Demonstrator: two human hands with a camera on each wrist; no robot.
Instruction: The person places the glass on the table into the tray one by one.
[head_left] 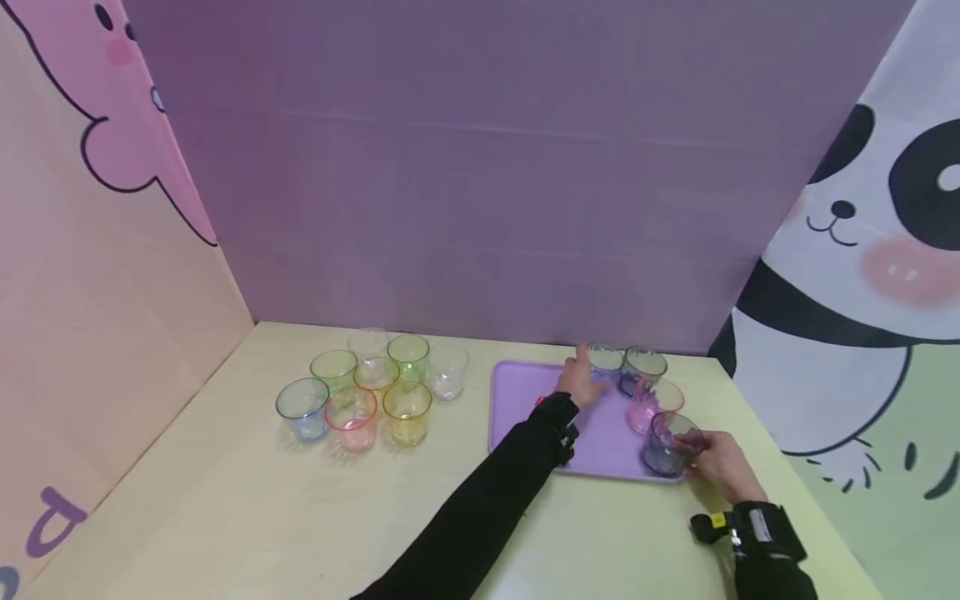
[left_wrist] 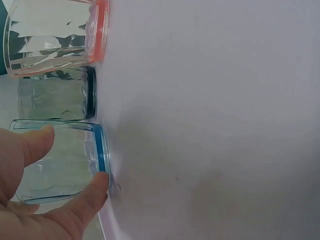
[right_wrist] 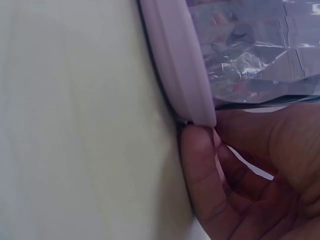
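A purple tray [head_left: 525, 417] lies on the table's right side with tinted glasses along its right part. At its far edge my left hand [head_left: 579, 379] holds a light blue glass [left_wrist: 60, 160], thumb on one side and a finger down by the base. Beside that glass stand a dark grey glass [head_left: 643, 367] and a pink glass [head_left: 660, 400]. A dark blue-grey glass [head_left: 671, 450] occupies the near right corner. My right hand [right_wrist: 250, 175] pinches the tray's corner, thumb above at the rim and fingers beneath, right next to this glass.
On the left of the pale table [head_left: 225, 500] several glasses stand close together, among them a blue glass [head_left: 306, 412], a red-rimmed glass [head_left: 352, 421], a yellow glass [head_left: 407, 417] and a clear glass [head_left: 448, 375]. A purple wall [head_left: 480, 208] rises behind the table.
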